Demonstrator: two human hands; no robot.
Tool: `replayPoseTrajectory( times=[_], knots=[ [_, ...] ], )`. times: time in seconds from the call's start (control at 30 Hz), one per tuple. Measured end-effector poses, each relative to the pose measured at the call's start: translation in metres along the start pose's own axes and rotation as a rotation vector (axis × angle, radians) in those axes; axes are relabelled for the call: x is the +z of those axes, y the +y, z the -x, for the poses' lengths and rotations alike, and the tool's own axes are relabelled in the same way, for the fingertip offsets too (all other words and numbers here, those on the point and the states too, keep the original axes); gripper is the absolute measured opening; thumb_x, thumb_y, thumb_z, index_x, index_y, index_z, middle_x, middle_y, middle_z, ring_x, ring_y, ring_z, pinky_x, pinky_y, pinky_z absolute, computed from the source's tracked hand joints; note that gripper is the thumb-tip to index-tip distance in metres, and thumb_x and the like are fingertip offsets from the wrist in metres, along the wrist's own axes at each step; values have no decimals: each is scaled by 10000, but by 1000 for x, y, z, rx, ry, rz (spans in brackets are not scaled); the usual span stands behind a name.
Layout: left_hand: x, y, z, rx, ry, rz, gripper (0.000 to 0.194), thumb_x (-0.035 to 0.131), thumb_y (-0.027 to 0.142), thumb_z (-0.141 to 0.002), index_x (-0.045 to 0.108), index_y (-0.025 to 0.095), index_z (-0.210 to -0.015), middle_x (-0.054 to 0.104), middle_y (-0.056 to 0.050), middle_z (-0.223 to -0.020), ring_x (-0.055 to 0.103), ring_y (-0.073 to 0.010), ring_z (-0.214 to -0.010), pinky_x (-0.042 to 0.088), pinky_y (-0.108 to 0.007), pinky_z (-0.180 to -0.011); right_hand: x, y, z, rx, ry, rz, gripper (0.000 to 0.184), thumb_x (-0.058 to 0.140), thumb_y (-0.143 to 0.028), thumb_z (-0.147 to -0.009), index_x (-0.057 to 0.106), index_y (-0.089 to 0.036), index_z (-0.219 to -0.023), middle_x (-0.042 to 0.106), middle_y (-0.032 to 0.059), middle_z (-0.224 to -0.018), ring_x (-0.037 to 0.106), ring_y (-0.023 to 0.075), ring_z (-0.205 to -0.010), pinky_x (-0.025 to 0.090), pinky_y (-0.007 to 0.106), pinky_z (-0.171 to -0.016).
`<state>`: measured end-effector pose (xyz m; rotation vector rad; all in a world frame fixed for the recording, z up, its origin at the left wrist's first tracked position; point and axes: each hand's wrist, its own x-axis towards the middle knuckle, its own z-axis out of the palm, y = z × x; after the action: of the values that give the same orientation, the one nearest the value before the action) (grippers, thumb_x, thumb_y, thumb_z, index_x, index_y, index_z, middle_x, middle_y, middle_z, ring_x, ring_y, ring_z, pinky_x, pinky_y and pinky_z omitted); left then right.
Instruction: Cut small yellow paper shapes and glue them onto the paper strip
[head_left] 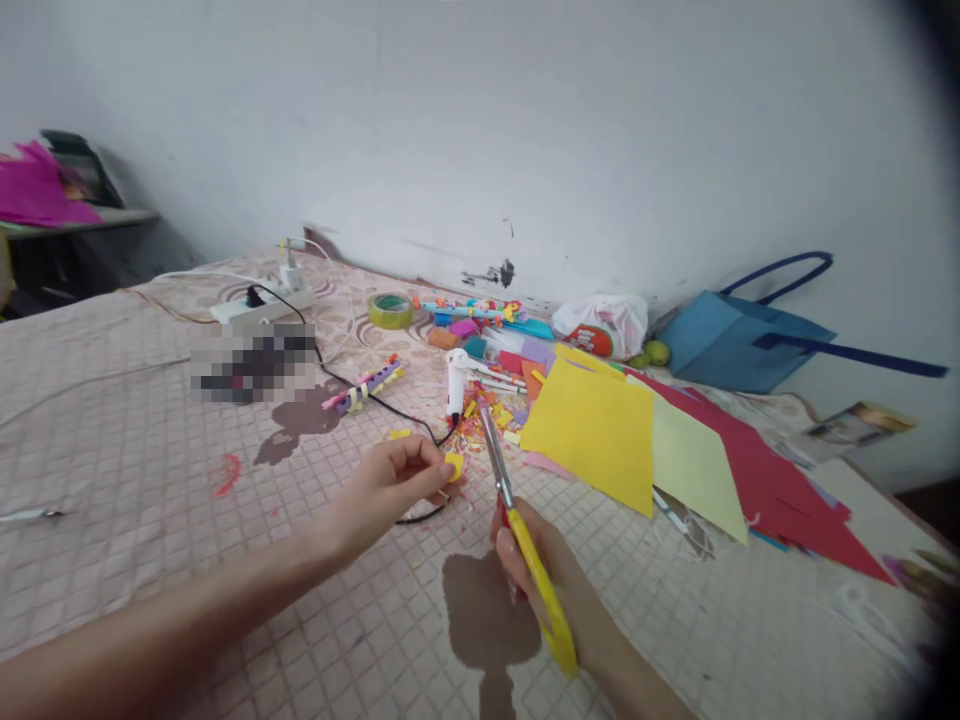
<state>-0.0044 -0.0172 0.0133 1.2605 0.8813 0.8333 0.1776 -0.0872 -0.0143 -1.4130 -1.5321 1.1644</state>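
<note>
Between the thumb and fingers of my left hand (409,472) is a small piece of yellow paper (454,466). My right hand (551,560) grips a pair of scissors (495,450) with yellow handles, the blades pointing up and away from me. Blades and paper are apart, with a small gap between them. Just beyond my hands lies a white glue gun (455,382) with a black cord, beside a scatter of colourful paper scraps (487,425). A purple stick decorated with paper bits (367,388) rests to the left.
Coloured sheets, a yellow one (596,425) on top, spread to the right. Behind them stand a blue bag (739,340) and a white plastic bag (604,325). Green tape (390,310) and a power strip (262,305) lie at the back left; cords cross the patterned cloth (187,480).
</note>
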Motion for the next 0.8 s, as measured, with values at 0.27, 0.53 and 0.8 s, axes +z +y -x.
replayPoseTrajectory(
  times=[0.27,0.53,0.8],
  knots=[
    [-5,8,-1,69,60,126,199,625,302,-761,507,145,-721,682,-33,-777,628,-131,-706,480,-278,-713,0,-12,3,81,-86,158,216,493,-346,-806,360,-213,-699,358,-75,-543,344,66,-438,277,183,-408],
    [-3,3,0,78,92,160,208,620,316,-771,514,144,-718,662,-7,-702,612,-108,-673,467,-227,-663,6,0,0,67,-55,217,198,504,-312,-764,358,-215,-672,329,-88,-496,314,60,-405,254,184,-395],
    [-1,2,1,72,112,181,206,614,317,-774,512,150,-708,658,-4,-704,603,-103,-677,467,-222,-668,7,11,-3,53,-42,223,233,509,-357,-771,369,-208,-658,357,-82,-484,311,61,-419,247,182,-397]
  ],
)
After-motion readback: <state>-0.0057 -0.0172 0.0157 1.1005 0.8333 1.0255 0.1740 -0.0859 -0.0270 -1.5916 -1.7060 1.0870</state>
